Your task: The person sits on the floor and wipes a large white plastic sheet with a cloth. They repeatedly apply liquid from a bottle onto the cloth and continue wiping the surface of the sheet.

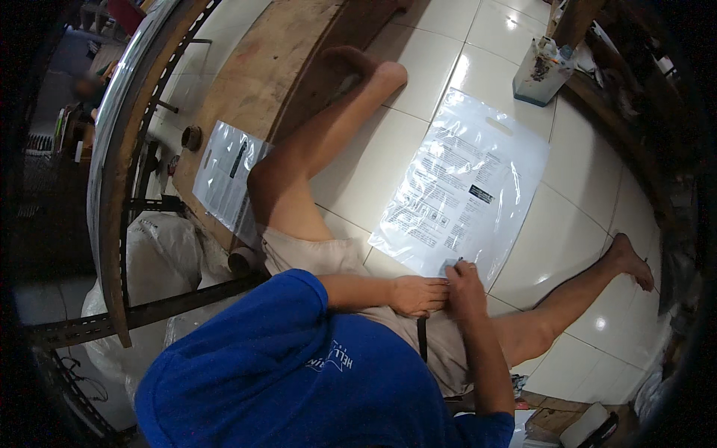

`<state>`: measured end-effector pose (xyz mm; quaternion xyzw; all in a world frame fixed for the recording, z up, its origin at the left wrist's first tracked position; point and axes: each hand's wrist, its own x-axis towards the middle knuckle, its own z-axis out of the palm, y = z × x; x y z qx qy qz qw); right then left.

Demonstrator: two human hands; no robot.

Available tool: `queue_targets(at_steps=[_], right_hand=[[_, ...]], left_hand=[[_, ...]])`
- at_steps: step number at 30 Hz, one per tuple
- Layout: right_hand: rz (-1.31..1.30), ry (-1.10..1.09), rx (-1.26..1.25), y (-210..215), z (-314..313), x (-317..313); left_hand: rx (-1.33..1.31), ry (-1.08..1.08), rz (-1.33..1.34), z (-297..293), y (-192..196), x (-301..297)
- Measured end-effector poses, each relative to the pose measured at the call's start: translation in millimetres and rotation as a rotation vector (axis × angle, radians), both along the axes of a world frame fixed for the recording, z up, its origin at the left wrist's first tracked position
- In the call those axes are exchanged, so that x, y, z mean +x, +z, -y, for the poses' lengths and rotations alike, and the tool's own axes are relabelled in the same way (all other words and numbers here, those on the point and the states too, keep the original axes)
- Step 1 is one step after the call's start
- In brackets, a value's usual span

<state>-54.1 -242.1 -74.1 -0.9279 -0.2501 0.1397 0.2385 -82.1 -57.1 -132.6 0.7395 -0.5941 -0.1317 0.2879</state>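
A large clear and white plastic bag (478, 175) with dark print and a cut-out handle lies flat on the tiled floor between my outspread legs. At its near edge my left hand (418, 296) rests with its fingers stretched out flat, pointing right. Just beside it, and slightly smeared, my right hand (467, 291) is closed on a small pale bluish piece (448, 266), perhaps a folded cloth, against the bag's near edge. Its exact kind is too small to make out.
Another printed plastic bag (224, 175) lies on a wooden bench (254, 75) at the left, beside a roll of brown tape (192, 137). A translucent container (539, 75) holding bluish liquid stands at the far right. A perforated metal frame (127, 172) runs along the left.
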Motion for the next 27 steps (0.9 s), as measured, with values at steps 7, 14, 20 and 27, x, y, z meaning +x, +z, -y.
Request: queue_targets(at_steps=[7, 14, 20, 27], right_hand=[[0.088, -0.096, 0.134, -19.5, 4.0, 32.7], [0.233, -0.172, 0.138, -24.9, 15.0, 162.9], [-0.152, -0.099, 0.300, -40.5, 3.4, 53.7], [0.220, -0.287, 0.138, -46.1, 11.7, 152.3]], left_hand=[[-0.028, 0.008, 0.075, 2.1, -0.2, 3.6], [-0.056, 0.015, 0.042, 0.5, -3.8, 3.2], [-0.061, 0.035, -0.036, 0.4, -12.8, 6.1], [-0.103, 0.017, -0.042, 2.9, -7.0, 10.1]])
